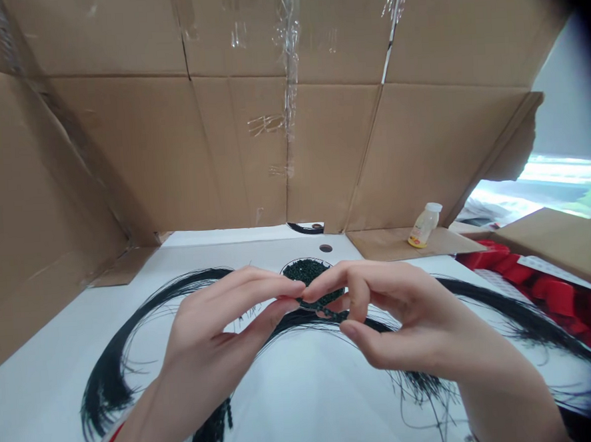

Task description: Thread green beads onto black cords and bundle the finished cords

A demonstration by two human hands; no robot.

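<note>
Over the white table, my left hand (231, 318) is closed, thumb and forefinger pinched on the end of a thin dark strand. My right hand (410, 300) is curled close beside it, fingertips nearly touching the left ones. Small dark bead-like pieces (331, 314) show along the strand at my right fingers; their exact kind is too small to tell. Right behind the fingers sits a round dish heaped with small dark-green pieces (306, 270), partly hidden by my hands. Beneath both hands passes a bundle of long dark threads (301, 318).
Dark thread bundles curve at left (109, 366) and right (511, 304). A knobbly dark bundle (208, 436) lies front left. Cardboard walls (241, 151) enclose the back and left. A small bottle (425, 225) stands on a cardboard flap, with red material (555, 295) at far right.
</note>
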